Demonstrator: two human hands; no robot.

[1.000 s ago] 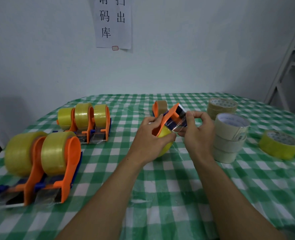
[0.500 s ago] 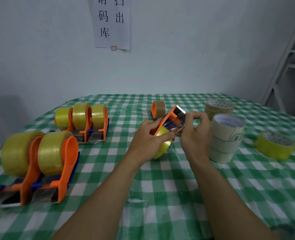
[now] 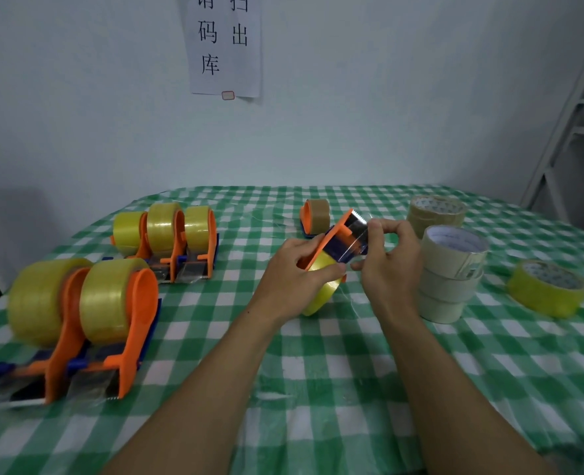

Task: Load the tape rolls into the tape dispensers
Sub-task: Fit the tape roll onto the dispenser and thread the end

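My left hand [image 3: 294,279] gripping the dispenser [image 3: 333,234], right hand [image 3: 390,265] pinching its tape end [image 3: 354,244], stacked rolls [image 3: 450,272] at three o'clock

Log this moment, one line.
left hand: grips orange dispenser | right hand: pinches clear tape near cutter | stage: yellow roll mounted, threading

White paper sheet [image 3: 225,46] on the wall, high above and beyond the fingers [image 3: 398,229] of the right hand [image 3: 390,269], with black Chinese characters in two columns. Left column: the top character is cut off by the frame, then 码, then 库. Right column: the top one is cut off too, then 出. Small red-outlined box [image 3: 228,95] at the sheet's lower edge, nothing legible inside. Just right of those fingers, the stacked cream tape rolls [image 3: 451,265] show print on the top core, too small to read.
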